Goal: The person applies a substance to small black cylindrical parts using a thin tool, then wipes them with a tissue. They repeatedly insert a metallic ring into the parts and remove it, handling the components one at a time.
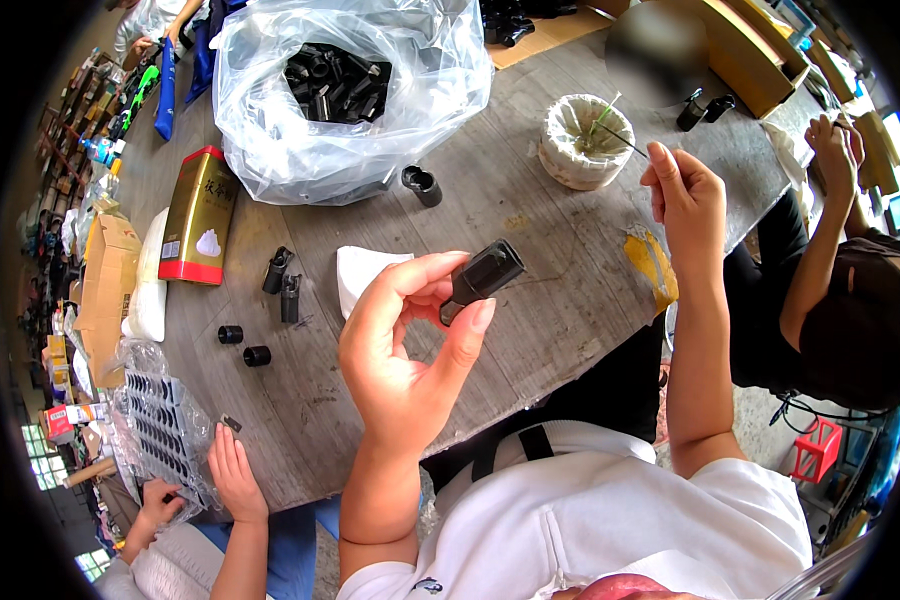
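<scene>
Left hand (405, 345) clamping black hollow plastic tube (484, 276), holding it tilted over grey wood-grained worktop (545, 325), inward of near edge. Right hand (692, 196) pinching thin dark stick (628, 143), its tip showing over mouth of round whitish cup (573, 172) toward right edge. Crumpled clear plastic bag (260, 150), heaped with black pieces (332, 88), sitting toward far edge.

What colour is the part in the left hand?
Black part in the left hand; head view shows it best.

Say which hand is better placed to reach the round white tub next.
Likely the right hand: it pinches a thin dark stick pointing toward the tub; the left hand, farther away, holds a black tubular piece.
</scene>
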`<state>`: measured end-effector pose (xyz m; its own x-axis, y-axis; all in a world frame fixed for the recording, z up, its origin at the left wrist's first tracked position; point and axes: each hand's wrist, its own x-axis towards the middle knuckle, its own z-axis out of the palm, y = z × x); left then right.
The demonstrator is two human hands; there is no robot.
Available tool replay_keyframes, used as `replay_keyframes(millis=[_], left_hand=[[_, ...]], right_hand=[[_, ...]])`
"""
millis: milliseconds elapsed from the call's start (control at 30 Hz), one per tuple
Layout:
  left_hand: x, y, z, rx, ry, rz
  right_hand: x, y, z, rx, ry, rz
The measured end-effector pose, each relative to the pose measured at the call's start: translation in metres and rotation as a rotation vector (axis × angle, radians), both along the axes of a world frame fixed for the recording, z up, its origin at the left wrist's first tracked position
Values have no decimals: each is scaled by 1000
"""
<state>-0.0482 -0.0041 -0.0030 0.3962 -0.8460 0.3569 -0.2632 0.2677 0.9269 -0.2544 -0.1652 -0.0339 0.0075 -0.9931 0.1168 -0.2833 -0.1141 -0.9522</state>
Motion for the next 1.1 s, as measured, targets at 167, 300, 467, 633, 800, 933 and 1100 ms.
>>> replay_keyframes(millis=[167, 300, 467, 633, 800, 933, 1100], left_hand=[[6, 4, 0, 23, 40, -7], [5, 1, 3, 63, 95, -10], [1, 5, -6, 136, 93, -8], [11, 12, -3, 90, 15, 44], [-10, 12, 8, 104, -54, -27], [-12, 10, 14, 134, -95, -19], [-1, 6, 5, 145, -65, -5]], right_hand=[[10, 4, -4, 19, -212, 23], [8, 5, -2, -68, -271, -8], [1, 4, -7, -152, -84, -122], [20, -3, -12, -256, -169, -80], [8, 6, -22, -336, -178, -48], [8, 5, -21, -384, -330, 9], [7, 8, -17, -407, -321, 24]])
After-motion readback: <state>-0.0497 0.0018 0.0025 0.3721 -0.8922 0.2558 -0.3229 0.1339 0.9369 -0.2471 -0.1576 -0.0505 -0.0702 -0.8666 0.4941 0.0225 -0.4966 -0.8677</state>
